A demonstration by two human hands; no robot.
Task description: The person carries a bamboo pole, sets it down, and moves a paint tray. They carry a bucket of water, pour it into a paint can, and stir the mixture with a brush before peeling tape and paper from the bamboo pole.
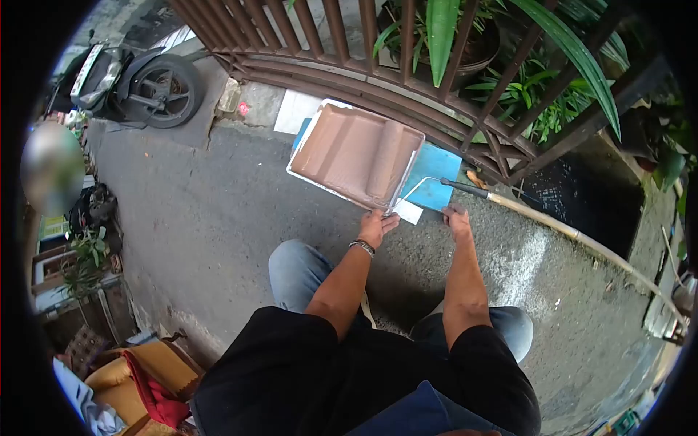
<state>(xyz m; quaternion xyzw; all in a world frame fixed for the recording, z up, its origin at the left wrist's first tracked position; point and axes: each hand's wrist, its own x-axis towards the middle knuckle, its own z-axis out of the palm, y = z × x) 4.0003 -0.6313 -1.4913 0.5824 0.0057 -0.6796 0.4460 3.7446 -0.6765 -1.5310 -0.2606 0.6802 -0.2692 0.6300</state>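
Observation:
A white-rimmed paint tray (336, 161) coated in brown paint lies on the ground beside the fence. A paint roller (385, 163), its sleeve covered in the same brown, rests in the tray's right side. My left hand (373, 231) grips the near rim of the tray by its right corner, some fingers stretched to the right. Under the tray, a blue sheet (434, 174) sticks out to the right; my right hand (456, 219) pinches its near edge. A small white piece (408, 211) lies between my hands. The roller's wire frame runs to a dark grip on a long bamboo pole (567, 229).
A brown slatted fence (342, 43) stands behind the tray, with potted plants (538, 102) beyond it. A motorbike (138, 87) is parked at upper left. Yellow and red upholstered furniture (138, 385) sits at lower left. White powdery marks (520, 269) streak the ground at right.

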